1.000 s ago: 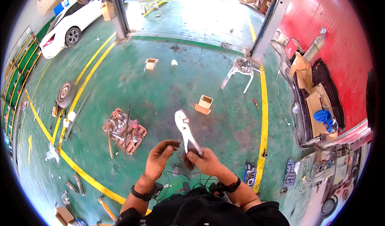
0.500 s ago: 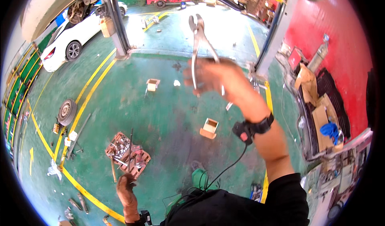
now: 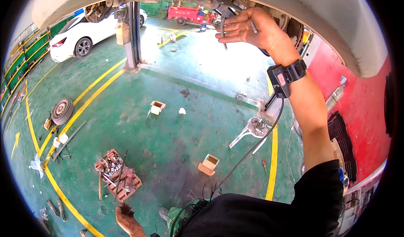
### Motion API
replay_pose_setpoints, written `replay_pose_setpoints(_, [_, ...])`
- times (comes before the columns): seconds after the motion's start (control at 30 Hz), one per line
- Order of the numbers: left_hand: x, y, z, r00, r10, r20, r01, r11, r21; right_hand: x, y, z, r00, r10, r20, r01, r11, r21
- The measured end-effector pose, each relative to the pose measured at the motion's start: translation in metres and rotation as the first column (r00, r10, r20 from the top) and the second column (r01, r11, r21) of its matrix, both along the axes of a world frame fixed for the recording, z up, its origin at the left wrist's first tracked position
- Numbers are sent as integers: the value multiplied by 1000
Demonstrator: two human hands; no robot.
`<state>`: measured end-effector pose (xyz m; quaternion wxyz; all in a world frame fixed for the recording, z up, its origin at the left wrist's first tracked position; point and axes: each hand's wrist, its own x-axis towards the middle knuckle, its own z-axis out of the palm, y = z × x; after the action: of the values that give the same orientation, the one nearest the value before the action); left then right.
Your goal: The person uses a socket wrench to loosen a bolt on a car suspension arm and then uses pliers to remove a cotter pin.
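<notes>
My right hand (image 3: 261, 30) is raised to the underside of a lifted car (image 3: 202, 0), holding long-handled metal pliers (image 3: 223, 24). The handles straddle the hand, one lying across the stretched fingers and the other by the palm. The jaws point up among the car's underbody parts, and I cannot make out what they touch. Low in the view, my left hand (image 3: 127, 220) hangs with loosely bent fingers and nothing visible in it. It is nearest to an open brown tool case (image 3: 134, 185) on the floor, which holds sockets and other tools, with a long bar across it.
A white stool (image 3: 252, 129) bearing metal parts stands right of centre. Two open small boxes (image 3: 209, 164) (image 3: 157, 107) lie on the green floor. A wheel (image 3: 62, 110) and a long bar (image 3: 69, 140) are at left. Lift posts (image 3: 134, 37) and a white car (image 3: 84, 37) stand beyond.
My right hand has lifted the pliers from open air up to the car's underside. The raised car now fills more of the top. My left hand has moved slightly lower in view.
</notes>
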<state>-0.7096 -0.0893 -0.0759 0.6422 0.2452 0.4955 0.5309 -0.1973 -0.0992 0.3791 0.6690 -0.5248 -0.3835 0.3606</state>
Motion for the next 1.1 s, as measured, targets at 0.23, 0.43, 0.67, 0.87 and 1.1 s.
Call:
replay_pose_setpoints(0.23, [-16,30,6,999,12,48,-11,1000,-13,8,10,12,997,-73,10,73,997,16])
replay_pose_setpoints(0.43, [-30,47,14,1000,-7,11,7,1000,10,20,16,11,996,-22,92,19,1000,25])
replay_pose_setpoints(0.67, [-44,53,5,999,-9,-34,9,1000,25,29,8,17,995,51,87,-50,999,-21])
replay_pose_setpoints(0.87, [-47,63,-9,999,37,-3,-37,998,-57,34,12,21,992,39,124,-21,989,-146])
replay_pose_setpoints(1.1, [-40,65,1,999,40,-16,-40,999,-30,41,8,30,979,196,61,-181,964,-194])
